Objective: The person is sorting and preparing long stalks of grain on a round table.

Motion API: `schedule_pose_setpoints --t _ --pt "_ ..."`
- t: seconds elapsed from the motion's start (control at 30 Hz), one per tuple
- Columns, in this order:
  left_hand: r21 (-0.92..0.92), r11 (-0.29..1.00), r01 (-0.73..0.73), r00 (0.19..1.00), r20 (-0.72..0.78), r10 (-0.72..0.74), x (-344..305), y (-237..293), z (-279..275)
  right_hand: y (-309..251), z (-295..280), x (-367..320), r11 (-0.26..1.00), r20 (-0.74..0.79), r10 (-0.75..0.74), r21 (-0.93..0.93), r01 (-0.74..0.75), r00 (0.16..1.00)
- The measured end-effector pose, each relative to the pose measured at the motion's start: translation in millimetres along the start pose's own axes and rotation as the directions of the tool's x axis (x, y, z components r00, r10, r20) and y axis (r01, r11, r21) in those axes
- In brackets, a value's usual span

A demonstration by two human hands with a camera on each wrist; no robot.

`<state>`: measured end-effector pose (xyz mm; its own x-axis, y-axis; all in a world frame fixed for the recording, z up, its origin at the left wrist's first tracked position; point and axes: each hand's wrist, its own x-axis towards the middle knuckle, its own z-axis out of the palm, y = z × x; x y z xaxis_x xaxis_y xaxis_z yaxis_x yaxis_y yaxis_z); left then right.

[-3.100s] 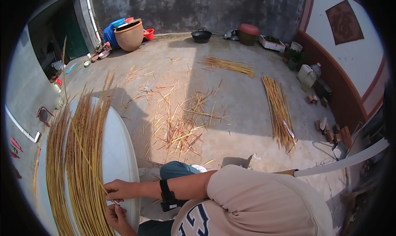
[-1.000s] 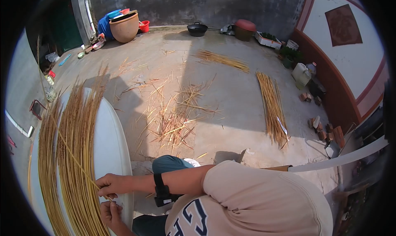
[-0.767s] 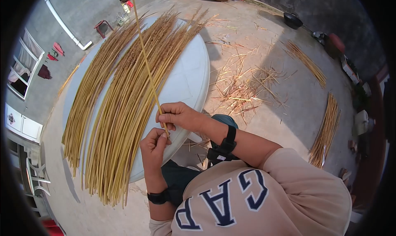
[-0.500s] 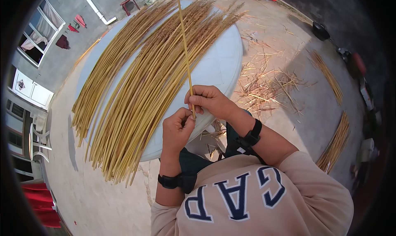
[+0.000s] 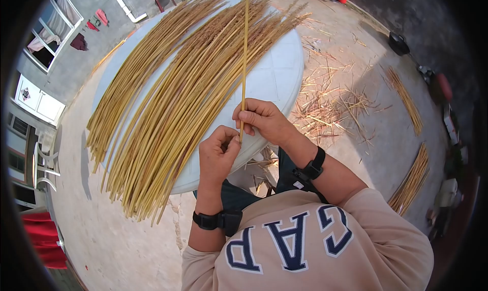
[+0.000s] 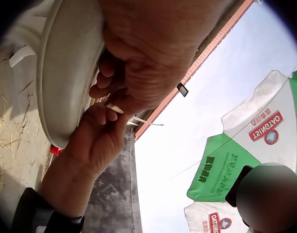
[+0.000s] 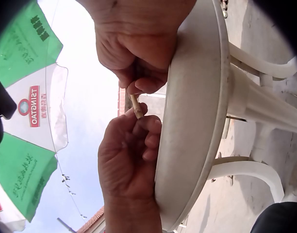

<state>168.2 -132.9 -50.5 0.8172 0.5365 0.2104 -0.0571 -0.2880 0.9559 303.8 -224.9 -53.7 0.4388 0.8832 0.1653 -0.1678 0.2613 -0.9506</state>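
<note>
Grip status: left hand and right hand are both clamped on a single stalk, the left pinching its lower end and the right closed just above, with a short section exposed between them. Positioned at the near right edge of the round white worktop, the stalk extends up and away from the hands, beside a large row of stalks and a narrower row; cut pieces lie scattered on the ground to the right.
</note>
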Motion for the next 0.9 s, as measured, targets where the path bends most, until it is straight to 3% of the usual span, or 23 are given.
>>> schedule_pose_setpoints --t 0.43,0.6,0.7,0.8,0.87,0.9 --pt "0.043 0.998 -0.041 0.995 -0.094 0.045 -1.3 0.0 -4.0 2.3 5.5 0.0 0.999 -0.058 0.004 0.049 -0.002 0.998" --pt "-0.009 1.0 -0.016 0.992 -0.126 0.015 -2.0 -1.4 -7.2 4.3 -2.4 2.1 0.936 -0.193 0.029 0.35 0.041 0.981" --pt "-0.092 0.992 0.08 0.993 -0.078 -0.088 -1.1 8.3 -5.7 3.0 -0.6 1.5 0.947 -0.148 0.029 0.321 0.02 0.989" --pt "-0.006 0.998 0.059 0.997 -0.04 -0.059 0.3 8.9 -2.7 2.0 0.0 1.4 0.953 -0.133 0.034 0.304 0.008 0.991" --pt "0.046 0.995 -0.089 0.995 -0.032 0.09 0.5 4.1 1.1 -0.4 -0.2 0.6 0.959 -0.124 0.035 0.284 0.002 0.992" --pt "0.045 0.994 -0.096 0.994 -0.038 0.098 -0.2 3.2 0.5 -1.9 0.3 0.2 0.964 -0.117 0.038 0.266 -0.005 0.992"
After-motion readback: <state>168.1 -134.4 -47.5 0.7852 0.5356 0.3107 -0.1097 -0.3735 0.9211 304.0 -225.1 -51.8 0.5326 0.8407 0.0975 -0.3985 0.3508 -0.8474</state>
